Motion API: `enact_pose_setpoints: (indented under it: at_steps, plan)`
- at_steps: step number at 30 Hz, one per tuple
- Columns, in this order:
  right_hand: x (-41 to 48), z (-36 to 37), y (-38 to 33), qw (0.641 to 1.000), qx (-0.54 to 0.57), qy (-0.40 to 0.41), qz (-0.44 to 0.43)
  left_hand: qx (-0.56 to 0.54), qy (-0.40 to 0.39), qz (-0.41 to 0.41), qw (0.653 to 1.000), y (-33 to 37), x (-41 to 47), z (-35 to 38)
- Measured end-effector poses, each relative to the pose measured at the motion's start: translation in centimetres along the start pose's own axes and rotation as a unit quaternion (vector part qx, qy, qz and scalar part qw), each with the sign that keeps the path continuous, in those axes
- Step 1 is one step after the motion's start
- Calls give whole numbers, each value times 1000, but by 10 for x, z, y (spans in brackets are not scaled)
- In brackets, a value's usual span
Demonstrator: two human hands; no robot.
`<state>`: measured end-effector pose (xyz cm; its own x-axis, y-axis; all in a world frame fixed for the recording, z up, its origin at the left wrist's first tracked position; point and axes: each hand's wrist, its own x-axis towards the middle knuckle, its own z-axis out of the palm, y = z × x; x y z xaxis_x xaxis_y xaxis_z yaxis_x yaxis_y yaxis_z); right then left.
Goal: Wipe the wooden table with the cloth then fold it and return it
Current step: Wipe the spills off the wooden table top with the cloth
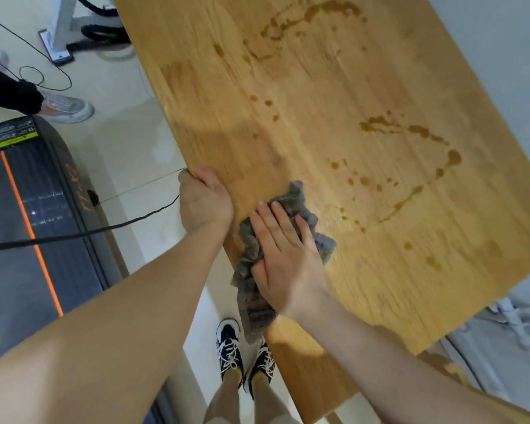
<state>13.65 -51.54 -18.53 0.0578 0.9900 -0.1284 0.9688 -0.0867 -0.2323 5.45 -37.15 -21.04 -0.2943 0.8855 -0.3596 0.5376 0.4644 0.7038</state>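
The wooden table [334,87] fills the upper right of the view, with brown liquid spots and streaks [410,133] scattered over its top. A grey crumpled cloth [300,197] lies at the table's near left edge, and part of it hangs over the side. My right hand [285,255] presses flat on the cloth, fingers spread. My left hand [204,200] grips the table's left edge just beside the cloth, fingers curled over the top.
A treadmill [28,224] with an orange stripe stands on the floor at the left, and a black cable [74,235] runs across it. Another person's shoe [65,107] and dark sleeve are at far left. My own feet [245,353] stand below the table edge.
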Motion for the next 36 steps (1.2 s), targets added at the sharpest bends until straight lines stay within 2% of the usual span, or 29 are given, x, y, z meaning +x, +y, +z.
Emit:
enact_pose_setpoints:
  at_steps: [4,7,13,16,19,22,27,31,34,36]
  plan:
    - [-79,-3,20,998,11,-26,-64,49,3,-12,999,4,-6,-2]
    - [-64,-6,26,996,55,-2,-70,67,18,-4,998,6,-7,0]
    - [42,-1,-10,996,63,59,7,99,25,-4,995,17,-12,-4]
    - [36,-6,-8,992,97,84,13,93,24,-1,995,16,-11,-4]
    - [5,-4,11,988,65,133,49,86,21,-1,996,13,-10,-2]
    - [2,3,2,990,48,115,69,79,21,-6,997,12,-8,-2]
    - [66,1,-13,996,35,81,25,23,10,-6,1000,7,1,1]
    - [99,-5,-7,998,20,54,22,-40,-19,-18,999,1,4,3]
    - [83,-5,-11,994,58,56,71,-76,-48,6,996,0,1,-3]
    - [60,-7,-18,990,35,63,120,-75,-97,23,992,2,5,-13]
